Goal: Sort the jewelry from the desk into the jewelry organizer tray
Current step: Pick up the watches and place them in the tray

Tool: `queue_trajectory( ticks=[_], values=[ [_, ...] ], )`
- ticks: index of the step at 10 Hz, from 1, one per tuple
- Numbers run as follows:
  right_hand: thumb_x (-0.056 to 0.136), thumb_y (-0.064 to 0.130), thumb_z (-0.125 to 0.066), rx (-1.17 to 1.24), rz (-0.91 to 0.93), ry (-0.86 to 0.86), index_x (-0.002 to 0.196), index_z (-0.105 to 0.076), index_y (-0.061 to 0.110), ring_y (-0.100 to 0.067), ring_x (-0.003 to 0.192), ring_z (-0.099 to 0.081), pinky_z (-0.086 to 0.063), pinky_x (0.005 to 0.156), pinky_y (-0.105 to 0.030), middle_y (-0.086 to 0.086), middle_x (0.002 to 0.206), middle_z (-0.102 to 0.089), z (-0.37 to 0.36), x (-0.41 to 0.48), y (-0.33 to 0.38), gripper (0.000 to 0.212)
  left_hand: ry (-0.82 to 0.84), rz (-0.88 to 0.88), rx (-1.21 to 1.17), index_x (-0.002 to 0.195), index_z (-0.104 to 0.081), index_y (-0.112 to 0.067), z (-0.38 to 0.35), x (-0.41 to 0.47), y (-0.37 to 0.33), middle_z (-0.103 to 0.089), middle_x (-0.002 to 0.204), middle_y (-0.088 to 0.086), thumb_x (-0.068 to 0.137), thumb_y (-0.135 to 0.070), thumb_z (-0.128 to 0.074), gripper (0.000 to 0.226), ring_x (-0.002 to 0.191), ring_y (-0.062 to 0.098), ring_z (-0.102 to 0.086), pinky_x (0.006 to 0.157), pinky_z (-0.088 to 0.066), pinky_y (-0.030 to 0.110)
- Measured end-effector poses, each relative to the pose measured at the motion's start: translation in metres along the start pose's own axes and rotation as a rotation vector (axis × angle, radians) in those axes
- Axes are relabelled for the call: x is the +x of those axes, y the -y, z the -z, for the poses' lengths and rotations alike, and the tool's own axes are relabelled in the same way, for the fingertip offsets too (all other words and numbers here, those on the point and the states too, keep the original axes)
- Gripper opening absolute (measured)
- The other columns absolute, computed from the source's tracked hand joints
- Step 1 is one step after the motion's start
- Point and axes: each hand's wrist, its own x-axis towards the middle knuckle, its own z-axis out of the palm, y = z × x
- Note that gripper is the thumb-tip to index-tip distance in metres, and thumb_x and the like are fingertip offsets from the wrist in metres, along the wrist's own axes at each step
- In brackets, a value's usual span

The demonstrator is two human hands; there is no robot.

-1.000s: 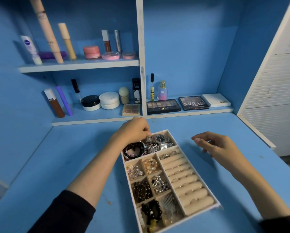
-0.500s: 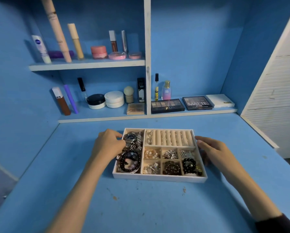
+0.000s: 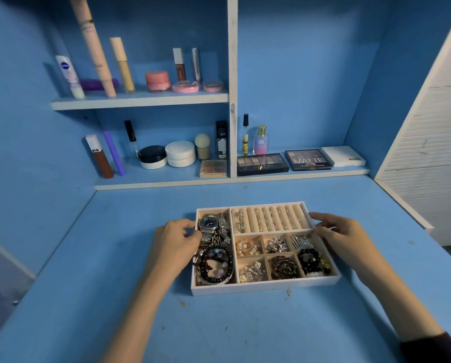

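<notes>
The white jewelry organizer tray [image 3: 266,287] lies lengthwise on the blue desk [image 3: 114,323]. Its left compartment holds a silver watch [image 3: 209,223] and dark bead bracelets [image 3: 215,265]. Beige ring rolls [image 3: 271,218] fill the back row, and the small compartments hold earrings, beads and a black bracelet [image 3: 309,258]. My left hand [image 3: 174,239] grips the tray's left wall, fingertips beside the watch. My right hand [image 3: 342,234] holds the right wall near the back corner. No loose jewelry shows on the desk.
Behind the tray, a low shelf carries eyeshadow palettes [image 3: 262,163], jars, tubes and a perfume bottle [image 3: 261,140]. A higher shelf [image 3: 140,100] holds more cosmetics. A white slatted panel [image 3: 433,153] borders the desk on the right, and a blue wall stands at the left.
The tray has been turned from pointing away from me to lying sideways. Both hands have settled on its two ends, and the view has shifted slightly.
</notes>
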Motion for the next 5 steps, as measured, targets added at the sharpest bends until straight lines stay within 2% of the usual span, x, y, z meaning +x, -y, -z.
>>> queue_trajectory(
  ticks=[2, 3, 4, 5],
  values=[
    [0.088, 0.005, -0.052, 0.014, -0.001, -0.007, 0.114, -0.065, 0.02, -0.015, 0.077, -0.059, -0.045, 0.071, -0.031, 0.0, 0.085, -0.066, 0.0, -0.001, 0.0, 0.033, 0.006, 0.027, -0.084, 0.105, -0.068, -0.018, 0.0, -0.002, 0.0, -0.056, 0.055, -0.001, 0.084, -0.016, -0.057, 0.023, 0.052, 0.014, -0.049, 0.05, -0.036, 0.021],
    [0.089, 0.007, -0.052, 0.03, -0.004, 0.013, 0.114, -0.065, 0.021, -0.018, 0.078, -0.059, -0.045, 0.07, -0.03, 0.0, 0.087, -0.065, 0.003, -0.001, -0.001, 0.032, 0.034, 0.006, -0.107, 0.117, -0.062, -0.021, 0.004, -0.007, 0.003, -0.068, 0.081, 0.009, 0.087, -0.021, -0.058, 0.031, 0.074, 0.022, -0.061, 0.065, -0.047, 0.027],
    [0.089, 0.01, -0.055, 0.023, 0.049, 0.009, 0.108, -0.064, 0.027, -0.022, 0.073, -0.06, -0.048, 0.067, -0.033, 0.001, 0.09, -0.064, 0.011, -0.013, 0.001, 0.027, -0.045, -0.045, -0.228, 0.117, -0.057, -0.032, 0.013, -0.015, 0.007, -0.067, 0.091, -0.01, 0.086, -0.026, -0.059, 0.032, 0.081, 0.019, -0.064, 0.078, -0.054, 0.044],
    [0.088, 0.011, -0.059, 0.115, 0.196, -0.083, 0.098, -0.067, 0.033, -0.012, 0.062, -0.058, -0.047, 0.055, -0.02, 0.007, 0.081, -0.063, 0.034, -0.029, 0.007, 0.025, -0.213, -0.195, -0.309, 0.1, -0.06, -0.045, 0.037, -0.065, 0.022, -0.065, 0.088, -0.019, 0.084, -0.037, -0.06, 0.018, 0.074, 0.007, -0.064, 0.071, -0.056, 0.031]
  ],
)
